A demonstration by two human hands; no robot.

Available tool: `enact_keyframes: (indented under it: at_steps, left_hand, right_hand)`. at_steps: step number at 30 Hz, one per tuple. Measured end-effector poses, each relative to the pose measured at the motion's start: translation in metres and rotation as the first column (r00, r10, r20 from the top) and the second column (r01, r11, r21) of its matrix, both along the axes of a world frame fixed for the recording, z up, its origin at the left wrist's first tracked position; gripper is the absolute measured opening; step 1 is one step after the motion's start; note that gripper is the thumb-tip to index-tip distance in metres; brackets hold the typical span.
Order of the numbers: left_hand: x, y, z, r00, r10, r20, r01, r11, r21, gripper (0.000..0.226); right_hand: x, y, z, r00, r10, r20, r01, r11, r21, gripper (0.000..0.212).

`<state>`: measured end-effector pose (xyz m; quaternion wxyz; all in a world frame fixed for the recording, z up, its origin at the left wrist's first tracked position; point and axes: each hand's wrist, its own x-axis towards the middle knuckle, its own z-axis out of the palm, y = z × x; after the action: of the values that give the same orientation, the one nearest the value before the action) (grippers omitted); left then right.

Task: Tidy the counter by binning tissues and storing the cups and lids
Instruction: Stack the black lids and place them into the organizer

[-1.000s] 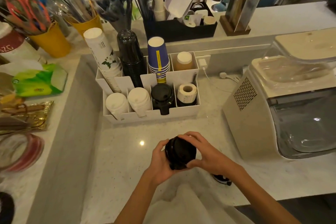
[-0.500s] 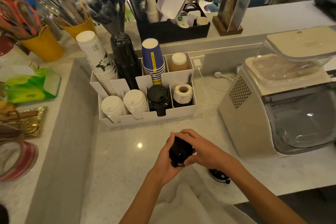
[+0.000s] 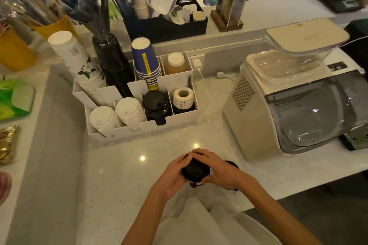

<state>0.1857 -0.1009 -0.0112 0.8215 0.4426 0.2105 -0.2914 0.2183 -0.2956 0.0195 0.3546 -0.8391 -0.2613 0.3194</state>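
Both hands cup a stack of black cup lids (image 3: 196, 171) just above the counter's front edge. My left hand (image 3: 171, 175) grips its left side and my right hand (image 3: 219, 171) wraps the right side and top. Another black lid (image 3: 232, 163) peeks out on the counter behind my right wrist. The white organiser (image 3: 139, 129) stands further back: white lids (image 3: 103, 118) and black lids (image 3: 154, 103) in its front slots, with white cups (image 3: 73, 55), black cups (image 3: 111, 61) and blue cups (image 3: 146, 59) stacked upside down behind them.
A cream ice machine (image 3: 288, 93) fills the right side of the counter. A label roll (image 3: 182, 97) sits in the organiser's right slot. A green tissue pack (image 3: 14, 99) lies on the raised ledge at left. Yellow utensil pots (image 3: 53, 26) and a black caddy (image 3: 165, 24) stand behind.
Both hands have closed further around the black lids, hiding most of them, and they sit slightly nearer me. The view has shifted a little.
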Motion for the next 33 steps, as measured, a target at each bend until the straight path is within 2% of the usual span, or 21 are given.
enact_keyframes:
  at_steps: [2,3,5,8,11,13,15,17,19,21,23,27,30,33]
  left_hand:
    - [0.001,-0.006,-0.01,0.998,0.03,-0.054,-0.027,0.998,0.053,0.04]
    - [0.001,-0.01,-0.015,0.995,0.059,-0.084,-0.051,0.994,0.095,0.038]
    - [-0.001,-0.015,-0.025,0.983,0.125,-0.135,-0.104,0.983,0.152,0.034]
    - [-0.002,-0.019,-0.032,0.962,0.197,-0.192,-0.166,0.972,0.165,0.034]
    - [-0.003,-0.019,-0.03,0.96,0.213,-0.182,-0.188,0.971,0.15,0.034]
    - [-0.004,-0.017,-0.027,0.967,0.208,-0.145,-0.187,0.971,0.149,0.03]
    - [-0.002,-0.014,-0.023,0.975,0.201,-0.095,-0.182,0.967,0.181,0.028]
    - [-0.001,-0.011,-0.017,0.982,0.186,-0.036,-0.173,0.959,0.226,0.027]
    - [-0.001,-0.01,-0.009,0.986,0.164,0.021,-0.163,0.95,0.267,0.026]
    - [0.0,-0.01,0.002,0.989,0.135,0.052,-0.144,0.95,0.276,0.026]
    - [0.001,-0.009,0.012,0.993,0.111,0.048,-0.12,0.959,0.256,0.027]
    - [-0.002,0.0,0.031,0.999,0.043,-0.003,-0.041,0.968,0.247,0.032]
    - [-0.003,0.005,0.041,0.997,0.037,-0.067,-0.031,0.994,0.102,0.047]
    - [-0.001,0.009,0.048,0.995,0.099,-0.028,-0.099,0.995,0.017,0.057]
  right_hand:
    - [-0.007,-0.022,-0.013,0.973,-0.205,-0.105,0.21,0.977,0.041,0.085]
    - [-0.01,-0.036,-0.021,0.941,-0.328,-0.084,0.332,0.943,0.031,0.081]
    - [-0.019,-0.064,-0.042,0.867,-0.497,0.039,0.498,0.86,-0.107,0.077]
    - [-0.037,-0.082,-0.071,0.9,-0.424,0.102,0.431,0.829,-0.355,0.101]
    - [-0.05,-0.076,-0.088,0.937,-0.271,0.22,0.341,0.844,-0.413,0.103]
    - [-0.05,-0.071,-0.088,0.907,-0.316,0.277,0.403,0.841,-0.361,0.094]
    - [-0.048,-0.065,-0.078,0.863,-0.455,0.218,0.497,0.843,-0.206,0.089]
    - [-0.043,-0.054,-0.061,0.841,-0.523,0.136,0.531,0.847,-0.022,0.091]
    - [-0.036,-0.038,-0.037,0.831,-0.557,0.006,0.55,0.822,0.147,0.095]
    - [-0.029,-0.022,-0.015,0.808,-0.55,-0.21,0.588,0.766,0.259,0.098]
    - [-0.023,-0.01,0.001,0.805,-0.482,-0.345,0.583,0.749,0.315,0.094]
    - [-0.013,0.002,0.015,0.815,-0.4,-0.419,0.563,0.717,0.41,0.088]
    - [-0.008,0.01,0.017,0.885,-0.29,-0.365,0.425,0.826,0.372,0.091]
    - [-0.002,0.016,0.02,0.947,-0.159,-0.28,0.252,0.907,0.337,0.093]
